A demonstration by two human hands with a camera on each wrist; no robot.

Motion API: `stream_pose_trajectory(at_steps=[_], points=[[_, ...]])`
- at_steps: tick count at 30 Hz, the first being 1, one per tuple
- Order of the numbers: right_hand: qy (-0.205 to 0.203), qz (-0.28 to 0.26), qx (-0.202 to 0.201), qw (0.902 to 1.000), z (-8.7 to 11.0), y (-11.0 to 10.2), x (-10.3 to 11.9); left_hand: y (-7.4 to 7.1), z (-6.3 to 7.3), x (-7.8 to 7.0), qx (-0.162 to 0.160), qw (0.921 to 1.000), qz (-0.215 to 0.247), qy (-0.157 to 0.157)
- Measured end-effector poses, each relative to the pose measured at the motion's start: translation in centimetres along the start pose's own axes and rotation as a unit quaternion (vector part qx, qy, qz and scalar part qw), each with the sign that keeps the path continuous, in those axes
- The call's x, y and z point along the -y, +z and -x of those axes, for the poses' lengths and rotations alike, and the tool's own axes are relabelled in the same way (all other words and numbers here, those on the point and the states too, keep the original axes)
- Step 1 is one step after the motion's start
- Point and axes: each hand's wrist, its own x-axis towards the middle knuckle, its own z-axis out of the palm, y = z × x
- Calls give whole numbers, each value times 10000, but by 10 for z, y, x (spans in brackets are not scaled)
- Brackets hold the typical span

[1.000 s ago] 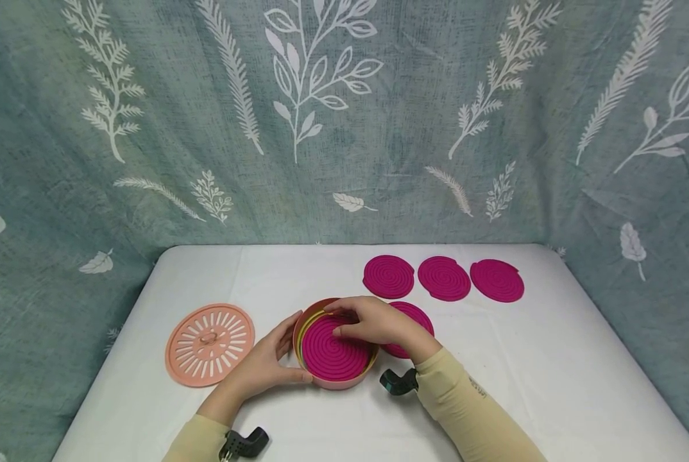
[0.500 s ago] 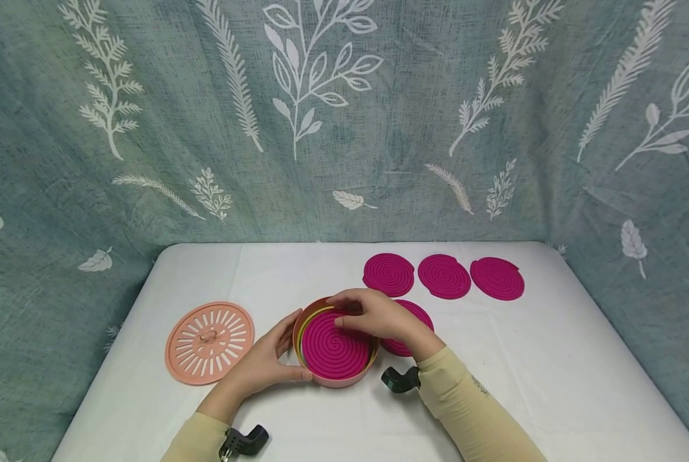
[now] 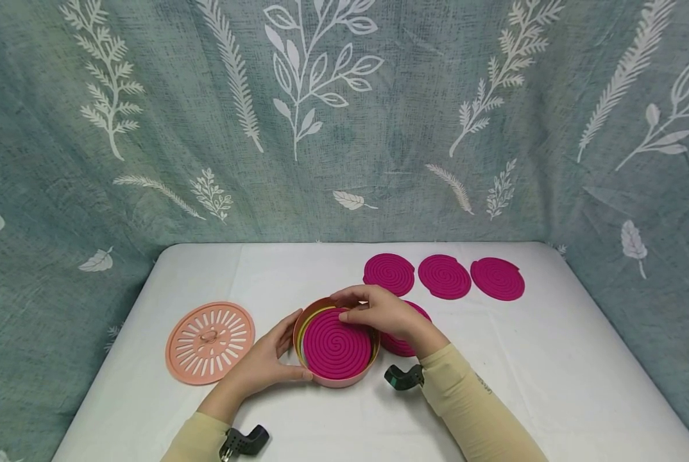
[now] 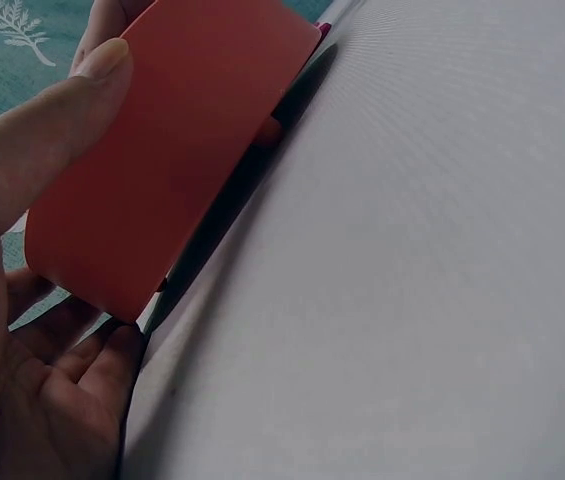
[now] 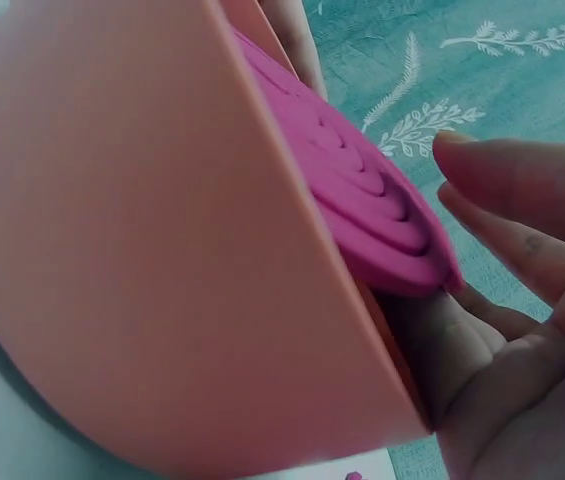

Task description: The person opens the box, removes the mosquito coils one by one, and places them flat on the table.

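Note:
Magenta spiral mosquito coil (image 3: 335, 346) lies in a round salmon-pink tin (image 3: 335, 383), above yellow and green inner edges. It tilts upward at the far right, its edge above the rim in the right wrist view. My left hand (image 3: 272, 356) holds the tin from the left, thumb on the near wall (image 4: 162, 150) and fingers around the far side. My right hand (image 3: 379, 311) reaches over the far right rim; its fingers (image 5: 452, 345) are curled under the coil's raised edge, while the thumb (image 5: 512, 180) stands over it.
A salmon slotted lid (image 3: 210, 343) with a small loop lies left of the tin. Several more magenta coils lie on the white table: a back row ending with one coil (image 3: 497, 279) at right, and another coil (image 3: 399, 344) partly behind my right wrist.
My right hand has shifted slightly back and right, and the coil's far edge has come up a little with it. My left hand keeps its hold on the tin.

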Motion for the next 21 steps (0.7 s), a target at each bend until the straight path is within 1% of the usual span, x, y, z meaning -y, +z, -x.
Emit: stream_pose_trajectory(at_steps=[4,10,15,21], points=[[136,-296,184,9993,1,-3,-1,0,-1,1,-8,10000,21,-3],[290,-299,451,9981,4,-8,0,1,0,2,-42,9999,88,-25],[300,-17,610,9977,7,-11,-1,2,1,1,-41,10000,68,-54],[127,620,669,9958,7,-15,2,1,0,0,-42,10000,68,14]])
